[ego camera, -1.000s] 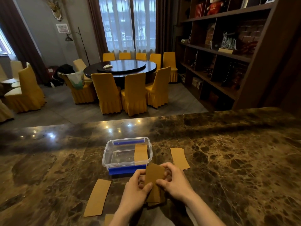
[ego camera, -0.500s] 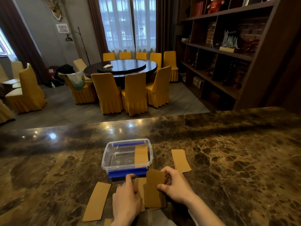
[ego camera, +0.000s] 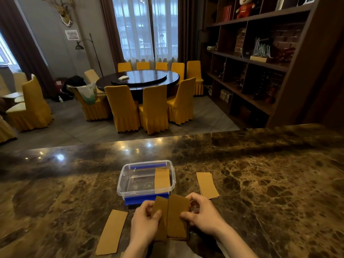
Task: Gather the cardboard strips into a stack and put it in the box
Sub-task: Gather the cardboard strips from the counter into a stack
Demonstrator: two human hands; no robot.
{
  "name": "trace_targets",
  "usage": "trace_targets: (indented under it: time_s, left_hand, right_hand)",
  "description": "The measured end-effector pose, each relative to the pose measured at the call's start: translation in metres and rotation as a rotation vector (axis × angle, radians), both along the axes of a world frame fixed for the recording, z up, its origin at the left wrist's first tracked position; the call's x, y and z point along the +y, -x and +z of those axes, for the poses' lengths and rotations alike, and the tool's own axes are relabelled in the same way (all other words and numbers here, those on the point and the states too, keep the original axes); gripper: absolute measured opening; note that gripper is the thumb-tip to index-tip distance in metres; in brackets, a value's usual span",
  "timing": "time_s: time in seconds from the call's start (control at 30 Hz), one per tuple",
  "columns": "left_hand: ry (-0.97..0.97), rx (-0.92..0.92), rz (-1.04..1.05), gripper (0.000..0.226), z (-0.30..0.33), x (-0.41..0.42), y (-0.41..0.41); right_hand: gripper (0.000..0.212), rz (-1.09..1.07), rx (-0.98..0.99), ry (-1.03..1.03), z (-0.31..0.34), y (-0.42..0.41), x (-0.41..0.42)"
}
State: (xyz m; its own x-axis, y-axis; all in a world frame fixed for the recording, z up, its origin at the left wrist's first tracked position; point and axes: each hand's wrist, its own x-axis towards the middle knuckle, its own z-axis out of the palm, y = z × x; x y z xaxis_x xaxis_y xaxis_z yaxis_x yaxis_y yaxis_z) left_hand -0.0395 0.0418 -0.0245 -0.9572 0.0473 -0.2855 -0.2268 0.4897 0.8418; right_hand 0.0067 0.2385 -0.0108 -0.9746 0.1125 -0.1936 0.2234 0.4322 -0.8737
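At the near edge of a dark marble counter, a person's left hand pinches one cardboard strip while the right hand grips a small stack of strips, the two held side by side and slightly overlapping, just in front of the box. To do this step well, the single strip probably wants sliding flush onto the stack, edges squared against the counter, before anything is lifted. A loose strip lies flat to the left of the hands; a few more, piled loosely, sit to the right of the box. The clear plastic box, open, with blue clips, stands directly beyond the hands, and one strip already leans inside against its right wall. Farther off, yellow-covered chairs ring a round dark table, and shelves line the right wall. A notice on the far wall and a logo on a red plush toy are too small to read; no other writing is legible.
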Motion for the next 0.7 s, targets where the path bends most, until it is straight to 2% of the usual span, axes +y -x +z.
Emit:
trace_targets:
  time_s: [0.1, 0.17, 0.3, 0.37, 0.43, 0.5, 0.53, 0.6, 0.7]
  left_hand:
    - [-0.189, 0.005, -0.085, 0.013, 0.012, 0.0, 0.0]
    - [-0.242, 0.021, -0.128, 0.017, 0.017, 0.0, -0.001]
    - [-0.227, 0.059, -0.186, 0.021, 0.02, -0.008, -0.004]
    - [-0.175, 0.117, -0.121, 0.019, 0.02, -0.018, -0.006]
    - [0.005, 0.221, 0.05, 0.017, 0.017, -0.034, -0.005]
    - [0.32, 0.271, 0.179, 0.027, 0.017, -0.055, -0.004]
    - [0.484, 0.239, 0.197, 0.035, 0.017, -0.067, -0.005]
    - [0.73, 0.107, 0.155, 0.052, 0.015, -0.082, -0.005]
    - [0.848, 0.014, 0.053, 0.065, 0.01, -0.092, -0.009]
  right_hand:
    - [0.019, -0.007, 0.031, 0.041, 0.003, 0.001, -0.006]
    - [0.022, -0.024, 0.037, 0.06, 0.004, 0.003, -0.012]
    - [0.032, -0.053, 0.035, 0.054, 0.004, 0.006, -0.02]
    - [0.031, -0.026, 0.055, 0.0, 0.003, 0.007, -0.023]
    - [0.028, 0.01, 0.066, -0.017, 0.003, 0.006, -0.028]
    - [0.027, 0.026, 0.07, -0.027, 0.003, 0.006, -0.033]
    - [0.027, 0.029, 0.073, -0.034, 0.003, 0.007, -0.037]
    - [0.026, 0.028, 0.078, -0.035, 0.003, 0.008, -0.042]
    - [0.025, 0.024, 0.061, -0.018, 0.003, 0.007, -0.05]
